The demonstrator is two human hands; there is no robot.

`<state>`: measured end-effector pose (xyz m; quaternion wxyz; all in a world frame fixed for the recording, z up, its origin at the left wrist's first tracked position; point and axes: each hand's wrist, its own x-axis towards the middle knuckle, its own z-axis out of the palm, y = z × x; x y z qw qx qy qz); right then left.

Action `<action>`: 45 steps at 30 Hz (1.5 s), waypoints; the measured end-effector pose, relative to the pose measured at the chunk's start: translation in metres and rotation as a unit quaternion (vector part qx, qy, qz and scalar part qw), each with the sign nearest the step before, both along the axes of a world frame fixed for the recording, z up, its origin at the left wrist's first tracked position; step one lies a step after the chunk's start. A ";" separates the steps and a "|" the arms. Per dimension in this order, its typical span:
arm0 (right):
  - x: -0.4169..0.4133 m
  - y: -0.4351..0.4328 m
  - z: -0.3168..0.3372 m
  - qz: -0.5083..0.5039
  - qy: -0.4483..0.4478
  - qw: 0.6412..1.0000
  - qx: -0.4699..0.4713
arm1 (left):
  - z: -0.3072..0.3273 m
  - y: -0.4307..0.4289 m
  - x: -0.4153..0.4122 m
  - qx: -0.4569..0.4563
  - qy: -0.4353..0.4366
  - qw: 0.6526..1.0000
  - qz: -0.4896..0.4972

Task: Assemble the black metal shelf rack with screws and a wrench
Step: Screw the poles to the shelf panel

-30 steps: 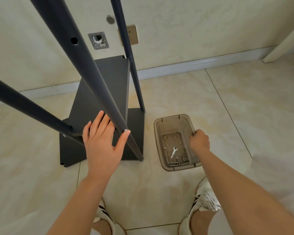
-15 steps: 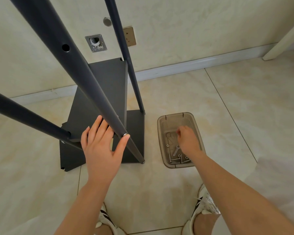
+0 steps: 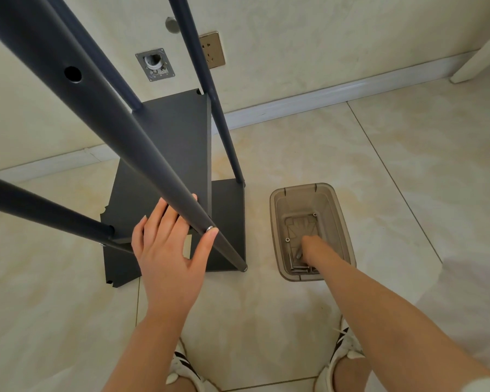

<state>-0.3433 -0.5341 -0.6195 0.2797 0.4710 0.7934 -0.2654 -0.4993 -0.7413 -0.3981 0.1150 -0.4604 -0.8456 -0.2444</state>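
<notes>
The black metal rack [image 3: 167, 142] stands on the tiled floor [image 3: 337, 154] near its wall edge, with four slanted poles rising past the camera. The near pole [image 3: 111, 108] crosses in front of the left hand [image 3: 167, 250] and covers parts of its fingers [image 3: 160, 219]. These are straight and spread behind the pole, and the thumb tip touches a silver screw head [image 3: 209, 229] on it. A loose-looking dark panel [image 3: 181, 120] tilts up toward the wall above the bottom shelf [image 3: 228, 222].

Just right of the rack on the floor sits a translucent brown bin [image 3: 277, 210]. The right hand [image 3: 309, 248] reaches down into it. Its fingers point away from the camera and are hidden by the back of the hand, so I cannot tell whether they pinch anything. A few screws [image 3: 300, 269] lie at the bin's near end. The wrench cannot be made out.

On the wall are a gold socket [image 3: 212, 49], a grey metal plate [image 3: 154, 64] and a round knob [image 3: 170, 24], all partly crossed by poles. A white furniture leg [image 3: 478, 60] is cut off at the far right corner. Striped shoes [image 3: 347, 346] show at the bottom edge.
</notes>
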 end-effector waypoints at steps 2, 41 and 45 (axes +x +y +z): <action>-0.002 -0.001 0.000 0.010 -0.007 1.000 0.012 | 0.000 0.000 0.000 -0.001 0.001 1.000 0.001; -0.087 -0.115 0.188 -0.279 0.504 0.804 -0.148 | 0.010 -0.002 -0.003 -0.017 -0.067 0.998 -0.009; -0.090 -0.112 0.192 -0.222 0.514 0.820 -0.118 | 0.013 -0.004 -0.009 -0.035 -0.061 0.997 -0.017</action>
